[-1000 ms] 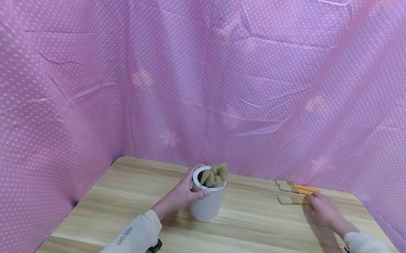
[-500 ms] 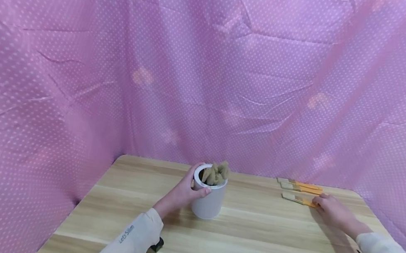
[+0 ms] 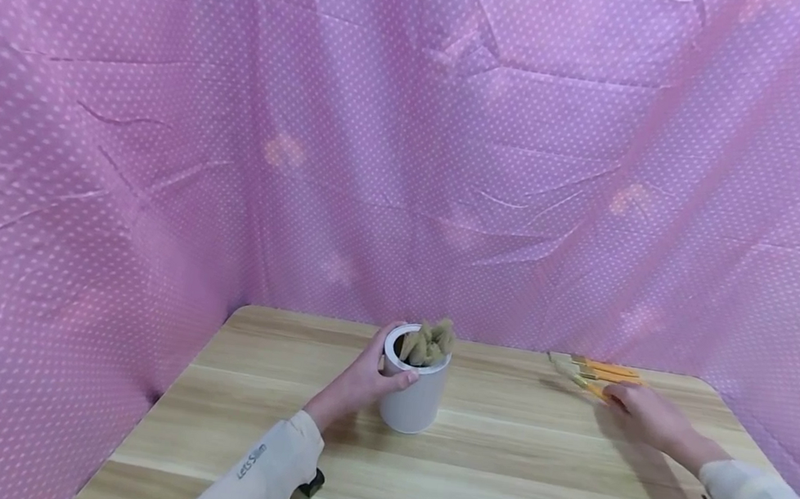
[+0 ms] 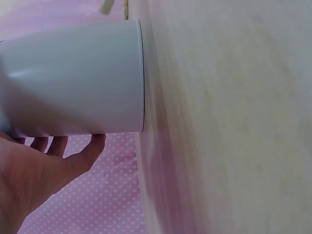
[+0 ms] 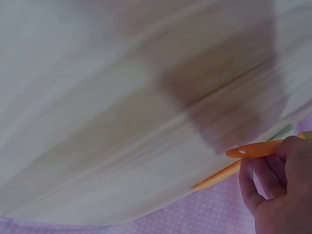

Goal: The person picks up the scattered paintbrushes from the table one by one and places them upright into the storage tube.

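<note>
A white cylindrical canister (image 3: pixel 412 403) stands upright on the table, with the fuzzy tan heads (image 3: pixel 428 345) of several brushes sticking out of its opening. My left hand (image 3: pixel 365 377) grips it near the rim from the left, thumb across the front. In the left wrist view the canister (image 4: pixel 78 80) hides part of that hand's fingers. At the table's far right, my right hand (image 3: pixel 651 418) pinches a flat paintbrush (image 3: pixel 593 389) by its orange handle, bristles pointing left and apparently raised. The right wrist view shows the handle's end (image 5: pixel 253 149) between thumb and fingers.
Two more orange-handled paintbrushes (image 3: pixel 616 369) lie side by side just behind the right hand, near the back edge of the wooden table (image 3: pixel 492 482). A pink dotted cloth (image 3: pixel 381 157) hangs behind and along both sides.
My right hand first slid right along the table with the paintbrush, then tipped it so its bristles moved toward the back, over the other brushes' heads. The left hand and canister stay put.
</note>
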The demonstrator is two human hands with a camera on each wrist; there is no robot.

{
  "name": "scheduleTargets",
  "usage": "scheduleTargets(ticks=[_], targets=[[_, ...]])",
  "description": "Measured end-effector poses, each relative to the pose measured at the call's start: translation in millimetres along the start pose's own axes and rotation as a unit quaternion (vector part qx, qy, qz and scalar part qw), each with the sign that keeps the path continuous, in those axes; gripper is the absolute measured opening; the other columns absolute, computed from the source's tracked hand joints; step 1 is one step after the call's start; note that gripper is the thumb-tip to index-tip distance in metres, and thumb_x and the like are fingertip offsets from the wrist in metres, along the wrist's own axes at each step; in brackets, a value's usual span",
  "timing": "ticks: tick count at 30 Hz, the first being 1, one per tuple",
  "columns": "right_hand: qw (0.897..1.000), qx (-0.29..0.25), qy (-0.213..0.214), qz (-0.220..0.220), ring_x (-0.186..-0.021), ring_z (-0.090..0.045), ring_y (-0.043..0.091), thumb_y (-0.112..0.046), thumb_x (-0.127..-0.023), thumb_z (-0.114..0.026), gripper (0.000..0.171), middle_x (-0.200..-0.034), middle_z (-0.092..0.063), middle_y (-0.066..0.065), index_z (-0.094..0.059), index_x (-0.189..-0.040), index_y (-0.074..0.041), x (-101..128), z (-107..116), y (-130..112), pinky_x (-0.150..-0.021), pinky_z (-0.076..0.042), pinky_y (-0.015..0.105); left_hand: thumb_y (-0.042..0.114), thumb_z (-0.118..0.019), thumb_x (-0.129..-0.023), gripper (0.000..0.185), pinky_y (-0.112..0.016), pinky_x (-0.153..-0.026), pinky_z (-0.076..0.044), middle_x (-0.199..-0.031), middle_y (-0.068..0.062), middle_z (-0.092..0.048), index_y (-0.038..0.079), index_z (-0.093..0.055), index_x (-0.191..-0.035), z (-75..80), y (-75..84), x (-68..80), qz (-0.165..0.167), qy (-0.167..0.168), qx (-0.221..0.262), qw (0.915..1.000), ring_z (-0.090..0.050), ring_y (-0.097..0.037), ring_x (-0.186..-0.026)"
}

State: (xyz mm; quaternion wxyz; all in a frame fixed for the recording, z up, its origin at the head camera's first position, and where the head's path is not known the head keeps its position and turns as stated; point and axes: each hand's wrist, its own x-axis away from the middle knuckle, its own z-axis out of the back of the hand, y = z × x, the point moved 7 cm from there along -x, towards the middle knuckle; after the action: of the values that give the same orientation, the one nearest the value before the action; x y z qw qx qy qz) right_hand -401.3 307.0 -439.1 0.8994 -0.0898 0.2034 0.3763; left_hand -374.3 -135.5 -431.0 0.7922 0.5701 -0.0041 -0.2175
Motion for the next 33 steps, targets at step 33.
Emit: scheduleTargets(ticks=[33], targets=[[0.865,-0.47,0.066,-0.16,-0.101,-0.07,0.038,-0.013,-0.103,-0.062,0.032,-0.117,-0.069,0.022,-0.061,-0.128,0.008,-158,43,-108,-0.092,-0.055,0.04,0.039,-0.076,-0.092,0.091,-0.064,-0.115,-0.019,-0.16,-0.003,-0.031,0.024,-0.019,-0.161,-2.1,2.0,3.4,-0.011,-0.003,-0.003,0.9999,-0.025,-0.026,-0.148]])
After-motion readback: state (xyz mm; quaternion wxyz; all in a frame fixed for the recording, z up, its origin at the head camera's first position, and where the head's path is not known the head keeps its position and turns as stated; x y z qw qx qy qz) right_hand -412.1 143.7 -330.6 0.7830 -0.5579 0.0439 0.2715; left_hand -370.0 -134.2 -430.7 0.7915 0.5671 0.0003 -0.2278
